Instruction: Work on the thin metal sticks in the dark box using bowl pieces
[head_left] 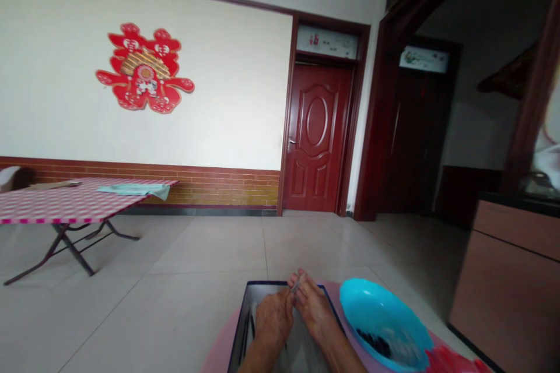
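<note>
- Head view, low center: My right hand [312,308] closes its fingers on a small, slender grayish piece [296,285], held above the far part of a shallow, dark-rimmed rectangular box [266,283].
- My left hand [274,316] meets it there, fingers curled in at the near end of the piece; whether they grip it too, I cannot tell.
- Inside the box, dark slender items [251,326] lie along the left side, beside my left hand, too blurred to name.
- The box rests on a pink surface [225,338] with a curved edge.
- Just right of the box, a bright blue plastic basin [376,297] holds a dark clump [374,342] and clear, glossy material [405,349].
- At the basin's near right edge lies something crumpled and red [452,359].
- Across the tiled floor [196,256], a folding table [87,198] stands under a checked cover.
</note>
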`<state>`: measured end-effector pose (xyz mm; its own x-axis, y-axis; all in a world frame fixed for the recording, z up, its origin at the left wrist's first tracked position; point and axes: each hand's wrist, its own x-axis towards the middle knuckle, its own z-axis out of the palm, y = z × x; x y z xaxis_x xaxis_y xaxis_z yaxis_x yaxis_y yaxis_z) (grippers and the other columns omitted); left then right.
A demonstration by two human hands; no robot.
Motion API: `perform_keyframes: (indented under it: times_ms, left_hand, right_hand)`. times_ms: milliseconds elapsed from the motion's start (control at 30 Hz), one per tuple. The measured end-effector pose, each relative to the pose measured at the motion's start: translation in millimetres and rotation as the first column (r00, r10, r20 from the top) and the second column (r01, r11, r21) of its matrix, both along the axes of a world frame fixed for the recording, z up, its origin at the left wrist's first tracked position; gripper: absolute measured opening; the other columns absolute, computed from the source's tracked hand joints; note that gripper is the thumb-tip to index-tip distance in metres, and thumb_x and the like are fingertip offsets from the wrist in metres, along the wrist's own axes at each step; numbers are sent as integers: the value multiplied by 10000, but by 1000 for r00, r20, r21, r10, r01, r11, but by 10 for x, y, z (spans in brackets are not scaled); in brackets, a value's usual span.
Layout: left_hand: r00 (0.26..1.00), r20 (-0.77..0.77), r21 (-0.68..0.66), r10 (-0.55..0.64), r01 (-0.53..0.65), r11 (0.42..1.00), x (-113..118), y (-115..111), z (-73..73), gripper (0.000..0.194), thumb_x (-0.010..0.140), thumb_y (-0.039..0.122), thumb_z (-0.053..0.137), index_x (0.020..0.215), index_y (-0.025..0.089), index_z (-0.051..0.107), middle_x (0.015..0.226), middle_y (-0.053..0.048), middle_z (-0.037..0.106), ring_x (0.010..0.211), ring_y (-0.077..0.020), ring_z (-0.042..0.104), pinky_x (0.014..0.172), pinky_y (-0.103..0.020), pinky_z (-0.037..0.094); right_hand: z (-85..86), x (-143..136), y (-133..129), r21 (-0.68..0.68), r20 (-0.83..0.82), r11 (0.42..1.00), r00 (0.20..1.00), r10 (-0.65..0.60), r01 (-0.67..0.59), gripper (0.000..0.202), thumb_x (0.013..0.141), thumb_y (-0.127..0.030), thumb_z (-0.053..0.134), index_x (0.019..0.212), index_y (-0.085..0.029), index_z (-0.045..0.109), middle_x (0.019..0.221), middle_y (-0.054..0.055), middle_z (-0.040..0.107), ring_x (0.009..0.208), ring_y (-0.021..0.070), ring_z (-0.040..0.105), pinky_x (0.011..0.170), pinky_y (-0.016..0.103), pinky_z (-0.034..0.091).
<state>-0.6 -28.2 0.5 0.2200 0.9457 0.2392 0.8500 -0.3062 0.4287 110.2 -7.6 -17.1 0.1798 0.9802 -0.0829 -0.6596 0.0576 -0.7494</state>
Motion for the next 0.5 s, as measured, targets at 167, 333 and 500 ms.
perform_keyframes:
  times_ms: [167,333,500]
  left_hand:
    - [997,-72,24,38,-36,999,7,-43,42,427,957,337,235,1142,233,606,929,-107,719,864,-238,675,723,-317,487]
    - [994,-100,15,34,-32,999,12,-47,48,411,952,306,246,1159,230,592,934,-101,717,874,-221,671,730,-300,485]
    - [992,-122,45,27,-22,999,5,-32,25,376,931,250,291,1163,236,586,933,-99,713,847,-228,675,700,-299,491]
  right_hand:
    - [-9,-18,-8,-16,-10,1000,1000,-8,8,575,449,-450,847,923,-191,648,937,86,727,975,265,648,759,331,518]
    - [-32,-27,10,-29,-29,999,999,-27,26,587,422,-449,852,912,-202,644,916,70,728,973,260,646,750,328,525]
    - [-43,-26,12,-41,-44,999,999,-18,16,569,418,-438,850,892,-204,640,897,68,726,977,267,642,735,337,530]
